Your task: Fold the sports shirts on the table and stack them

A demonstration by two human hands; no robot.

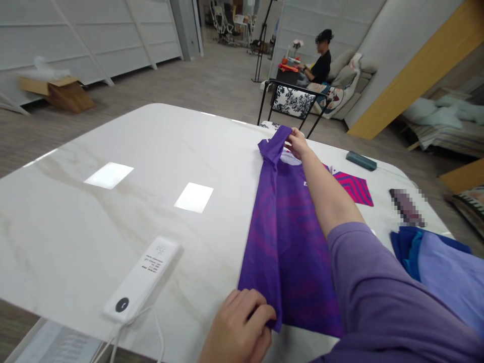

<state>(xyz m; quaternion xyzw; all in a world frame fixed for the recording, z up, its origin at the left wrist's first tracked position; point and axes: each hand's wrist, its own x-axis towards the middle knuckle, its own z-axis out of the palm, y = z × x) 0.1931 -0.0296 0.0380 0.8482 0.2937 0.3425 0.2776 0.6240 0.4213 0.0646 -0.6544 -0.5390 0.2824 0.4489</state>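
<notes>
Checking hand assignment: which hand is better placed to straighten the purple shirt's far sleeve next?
Right, likely: the right hand holds the sleeve at the far end; the left hand is at the near hem.

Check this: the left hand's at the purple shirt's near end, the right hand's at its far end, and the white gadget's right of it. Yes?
No, the white gadget is left of the purple shirt, as the head view shows. The left hand is at the shirt's near end, the right hand at its far end.

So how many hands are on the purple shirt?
2. The left hand is at the near left corner of the shirt. The right hand is at the far end, by a sleeve.
</notes>
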